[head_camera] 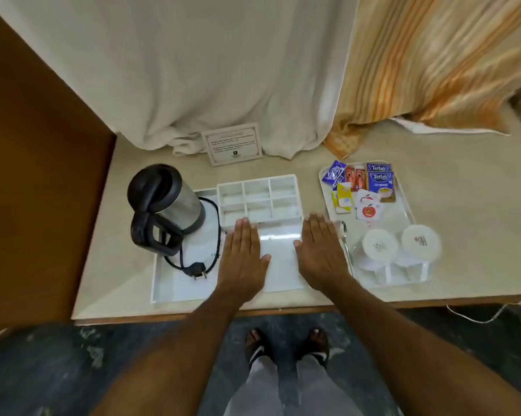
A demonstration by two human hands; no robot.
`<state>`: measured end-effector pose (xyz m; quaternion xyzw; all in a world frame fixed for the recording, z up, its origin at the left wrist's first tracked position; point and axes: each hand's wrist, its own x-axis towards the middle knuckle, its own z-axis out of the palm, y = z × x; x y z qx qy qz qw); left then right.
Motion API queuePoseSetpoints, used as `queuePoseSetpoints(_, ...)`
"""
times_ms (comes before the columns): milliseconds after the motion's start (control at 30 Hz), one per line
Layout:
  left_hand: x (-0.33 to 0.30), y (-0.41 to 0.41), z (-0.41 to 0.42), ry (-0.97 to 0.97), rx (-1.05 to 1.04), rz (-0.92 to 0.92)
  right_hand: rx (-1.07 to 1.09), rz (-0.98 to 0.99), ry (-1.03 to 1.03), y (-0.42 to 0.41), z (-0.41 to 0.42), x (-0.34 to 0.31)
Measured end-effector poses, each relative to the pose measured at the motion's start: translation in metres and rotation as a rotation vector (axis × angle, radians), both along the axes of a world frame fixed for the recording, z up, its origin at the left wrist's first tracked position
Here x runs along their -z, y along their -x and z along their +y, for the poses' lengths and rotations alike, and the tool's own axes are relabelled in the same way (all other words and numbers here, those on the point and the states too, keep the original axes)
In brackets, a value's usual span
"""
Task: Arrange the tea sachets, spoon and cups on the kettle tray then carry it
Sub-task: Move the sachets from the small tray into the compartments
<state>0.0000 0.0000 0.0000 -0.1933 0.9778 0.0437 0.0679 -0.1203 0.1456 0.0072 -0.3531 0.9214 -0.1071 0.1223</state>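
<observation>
A white kettle tray (pixel 175 288) lies on the beige counter, with a steel and black kettle (pixel 163 205) at its left and an empty white grid of compartments (pixel 257 196) at its back. My left hand (pixel 242 259) and my right hand (pixel 321 253) rest flat, palms down, on the tray's bare middle, holding nothing. To the right, a clear tray (pixel 403 211) holds several tea sachets (pixel 381 183) and other packets, plus two covered cups (pixel 400 246). A spoon (pixel 345 235) lies at the clear tray's left edge, beside my right hand.
The kettle's black cord and plug (pixel 197 270) lie on the white tray. A framed notice card (pixel 232 144) stands at the back against white and orange curtains. A brown wooden panel (pixel 37 175) walls off the left. The counter's front edge (pixel 283 309) runs just below the trays.
</observation>
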Motion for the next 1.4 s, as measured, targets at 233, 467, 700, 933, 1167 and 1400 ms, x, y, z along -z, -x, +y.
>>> queuePoseSetpoints(233, 0.019, -0.011, -0.001, -0.124, -0.042, 0.041, 0.166, 0.273, 0.160, 0.071, -0.027, -0.030)
queuePoseSetpoints(467, 0.026, -0.014, -0.003, -0.151, -0.038, 0.054, 0.411, -0.014, -0.072, 0.183, -0.045, -0.049)
queuePoseSetpoints(700, 0.025, -0.013, -0.004, -0.167, -0.037, 0.063, 0.652, -0.267, 0.029, 0.200, -0.065, -0.037)
queuePoseSetpoints(933, 0.025, -0.012, -0.003, -0.168, -0.046, 0.029, 0.686, -0.440, 0.371, 0.219, -0.068, -0.078)
queuePoseSetpoints(1167, 0.018, -0.010, -0.004, -0.180, -0.048, 0.010, 0.280, -0.944, 0.702, 0.130, -0.137, -0.112)
queuePoseSetpoints(1400, 0.016, -0.011, -0.005, -0.196, -0.060, -0.009, -0.027, -0.475, 0.322, 0.060, -0.190, -0.060)
